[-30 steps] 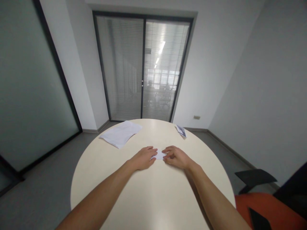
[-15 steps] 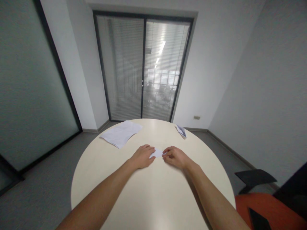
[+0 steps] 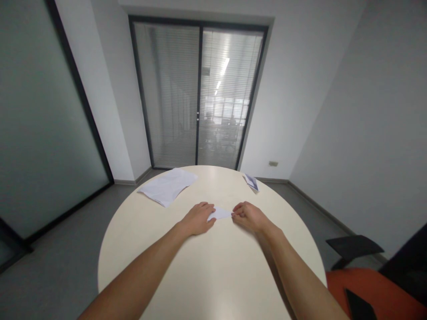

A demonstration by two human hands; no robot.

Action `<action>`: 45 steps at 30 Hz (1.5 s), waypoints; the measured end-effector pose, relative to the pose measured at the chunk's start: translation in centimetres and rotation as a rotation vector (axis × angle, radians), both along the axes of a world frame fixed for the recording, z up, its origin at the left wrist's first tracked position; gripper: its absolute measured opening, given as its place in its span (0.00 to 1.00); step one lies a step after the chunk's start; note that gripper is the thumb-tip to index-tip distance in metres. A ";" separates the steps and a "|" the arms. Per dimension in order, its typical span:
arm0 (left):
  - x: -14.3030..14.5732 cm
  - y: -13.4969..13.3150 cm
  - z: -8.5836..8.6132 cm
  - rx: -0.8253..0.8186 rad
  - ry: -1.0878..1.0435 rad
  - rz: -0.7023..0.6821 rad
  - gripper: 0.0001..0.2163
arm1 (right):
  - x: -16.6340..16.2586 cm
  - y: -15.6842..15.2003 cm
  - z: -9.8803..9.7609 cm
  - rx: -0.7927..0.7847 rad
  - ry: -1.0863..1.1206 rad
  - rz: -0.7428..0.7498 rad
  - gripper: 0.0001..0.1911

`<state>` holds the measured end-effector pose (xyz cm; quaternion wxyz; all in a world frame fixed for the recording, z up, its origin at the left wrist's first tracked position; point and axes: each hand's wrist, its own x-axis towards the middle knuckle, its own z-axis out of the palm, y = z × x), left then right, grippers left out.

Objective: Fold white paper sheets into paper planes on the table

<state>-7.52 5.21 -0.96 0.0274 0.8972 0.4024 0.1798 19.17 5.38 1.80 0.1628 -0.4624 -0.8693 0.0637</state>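
Observation:
A small folded piece of white paper point(image 3: 221, 213) lies on the table in front of me, narrowing to a point at its right end. Over its left end rests my left hand point(image 3: 200, 218), palm down, with the fingers along the top side and the thumb at the lower side, holding it against the tabletop. My right hand point(image 3: 247, 215) has its fingers closed in a pinch at the pointed right tip. The left part of the paper is hidden beneath my left hand.
The round cream table point(image 3: 213, 275) carries a large creased white sheet point(image 3: 170, 184) at the back left and a folded paper piece point(image 3: 251, 182) at the back right. An orange chair point(image 3: 370, 289) with black armrests stands at the right. Glass doors point(image 3: 200, 93) with blinds are beyond.
My right hand has slid slightly to the right along the paper towards its tip, baring more of the pointed end. My left hand has stayed in place.

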 end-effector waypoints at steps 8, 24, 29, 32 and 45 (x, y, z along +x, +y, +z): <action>0.1 -0.1 0.2 -0.023 -0.044 -0.019 0.18 | -1.9 -1.1 0.1 0.093 0.045 0.185 0.15; -0.1 0.3 -0.5 -0.027 -0.019 -0.021 0.20 | -0.8 -0.7 0.2 0.019 0.068 0.095 0.15; -0.1 0.2 -0.4 -0.038 -0.017 -0.007 0.20 | -0.4 -0.3 -0.1 0.035 0.055 0.032 0.15; -0.1 0.2 -0.5 -0.052 -0.043 0.006 0.20 | -0.5 -0.4 -0.1 0.047 0.048 0.028 0.15; -0.1 0.8 -1.2 -0.110 -0.076 0.015 0.22 | -2.3 -1.1 -0.5 0.073 0.043 0.184 0.16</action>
